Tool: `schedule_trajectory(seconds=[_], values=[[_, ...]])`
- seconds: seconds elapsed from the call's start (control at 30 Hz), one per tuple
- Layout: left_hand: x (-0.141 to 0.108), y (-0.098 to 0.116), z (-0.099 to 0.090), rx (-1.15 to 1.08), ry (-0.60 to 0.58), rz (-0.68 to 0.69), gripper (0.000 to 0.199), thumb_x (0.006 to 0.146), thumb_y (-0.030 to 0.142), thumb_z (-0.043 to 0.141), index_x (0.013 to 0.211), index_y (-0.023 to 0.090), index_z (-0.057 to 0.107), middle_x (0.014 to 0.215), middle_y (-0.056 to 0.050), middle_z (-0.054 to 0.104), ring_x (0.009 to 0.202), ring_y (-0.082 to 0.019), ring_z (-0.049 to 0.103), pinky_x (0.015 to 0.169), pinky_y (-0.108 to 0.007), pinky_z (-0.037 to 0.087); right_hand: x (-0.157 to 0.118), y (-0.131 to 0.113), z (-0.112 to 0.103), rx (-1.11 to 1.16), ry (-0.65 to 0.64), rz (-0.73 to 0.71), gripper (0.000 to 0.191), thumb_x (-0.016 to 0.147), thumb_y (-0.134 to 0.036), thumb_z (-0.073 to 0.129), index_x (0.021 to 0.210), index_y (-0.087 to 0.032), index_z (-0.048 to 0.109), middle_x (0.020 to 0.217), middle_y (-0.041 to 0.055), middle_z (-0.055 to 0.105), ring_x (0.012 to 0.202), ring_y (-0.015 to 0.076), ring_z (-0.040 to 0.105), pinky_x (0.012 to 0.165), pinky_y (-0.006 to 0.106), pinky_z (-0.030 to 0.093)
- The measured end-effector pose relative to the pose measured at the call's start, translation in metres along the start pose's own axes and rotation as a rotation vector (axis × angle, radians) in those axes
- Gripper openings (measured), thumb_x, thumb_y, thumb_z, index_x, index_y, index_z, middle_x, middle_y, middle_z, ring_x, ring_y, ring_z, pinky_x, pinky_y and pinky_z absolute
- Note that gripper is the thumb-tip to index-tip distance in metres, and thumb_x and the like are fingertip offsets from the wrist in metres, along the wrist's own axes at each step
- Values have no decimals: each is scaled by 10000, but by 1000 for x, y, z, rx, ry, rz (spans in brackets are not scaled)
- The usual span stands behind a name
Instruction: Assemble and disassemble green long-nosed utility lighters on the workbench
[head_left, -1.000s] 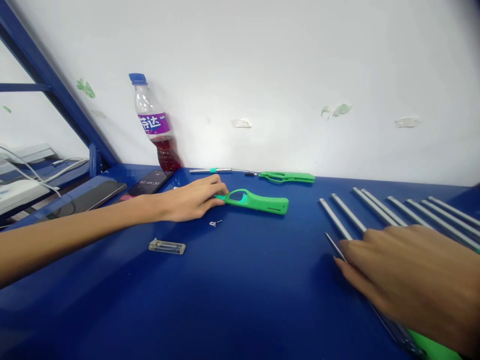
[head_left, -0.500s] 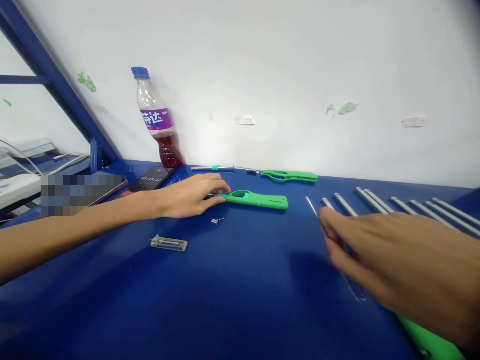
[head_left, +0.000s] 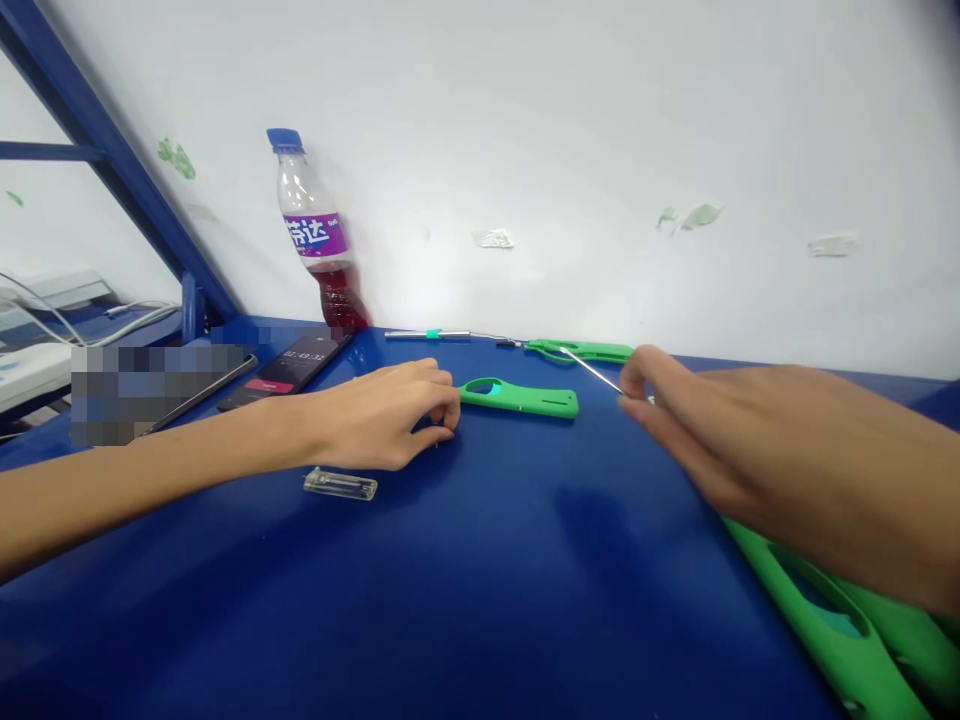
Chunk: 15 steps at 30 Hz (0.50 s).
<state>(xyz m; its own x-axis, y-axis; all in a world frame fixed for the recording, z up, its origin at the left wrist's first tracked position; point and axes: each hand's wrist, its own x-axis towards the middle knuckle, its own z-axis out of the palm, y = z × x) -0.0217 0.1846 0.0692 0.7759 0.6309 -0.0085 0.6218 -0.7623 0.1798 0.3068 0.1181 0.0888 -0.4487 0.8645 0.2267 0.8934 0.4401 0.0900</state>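
My left hand (head_left: pixel 401 412) is closed at the left end of a green lighter casing (head_left: pixel 525 399), its fingers curled down toward the blue table; what they pinch is too small to name. In my right hand (head_left: pixel 750 430) is a thin metal screwdriver, its shaft (head_left: pixel 592 371) pointing up and left over another green casing (head_left: pixel 611 351) by the wall. A clear fuel container (head_left: pixel 340 485) lies just below my left wrist.
A bottle (head_left: pixel 315 235) leans on the wall, with a phone (head_left: pixel 289 368) and a dark device (head_left: pixel 202 390) nearby. A metal tube (head_left: pixel 427 334) lies along the wall. More green casings (head_left: pixel 840 630) are at the lower right.
My left hand has moved down off the casing's end, over the small parts on the table. My right hand has risen and moved left with the screwdriver, uncovering more of the green casings.
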Motion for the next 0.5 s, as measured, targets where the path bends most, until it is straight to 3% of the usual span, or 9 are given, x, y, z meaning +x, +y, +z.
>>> schedule_trajectory(seconds=[0.1, 0.2, 0.3, 0.5], values=[[2, -2, 0, -4, -13, 22, 133, 970, 193, 552, 894, 210, 659, 910, -35, 646, 925, -224, 551, 792, -336, 408, 20, 1, -1, -5, -123, 55, 374, 1030, -554, 224, 945, -250, 423, 595, 14, 542, 509, 213, 526, 538, 343, 283], [2, 0, -1, -2, -13, 36, 151, 974, 184, 526, 887, 204, 648, 904, -40, 639, 910, -224, 543, 782, -338, 402, 38, 6, 6, 39, -122, 85, 386, 1056, -540, 204, 909, -242, 401, 574, 3, 520, 474, 176, 446, 530, 337, 275], [1, 2, -2, -6, 17, 32, 143, 986, 217, 510, 909, 203, 629, 928, -44, 629, 906, -224, 545, 775, -339, 410, 54, 6, 18, 84, -125, 89, 459, 1070, -564, 193, 926, -228, 470, 623, 24, 577, 518, 178, 486, 553, 335, 295], [9, 2, 1, -49, 179, -6, 183, 1035, 315, 457, 1033, 202, 602, 1159, -86, 627, 1064, -240, 571, 938, -389, 439, 74, 1, 38, 175, -167, 1, 478, 1027, -658, 390, 1227, -260, 565, 865, 35, 707, 721, 208, 627, 633, 318, 369]])
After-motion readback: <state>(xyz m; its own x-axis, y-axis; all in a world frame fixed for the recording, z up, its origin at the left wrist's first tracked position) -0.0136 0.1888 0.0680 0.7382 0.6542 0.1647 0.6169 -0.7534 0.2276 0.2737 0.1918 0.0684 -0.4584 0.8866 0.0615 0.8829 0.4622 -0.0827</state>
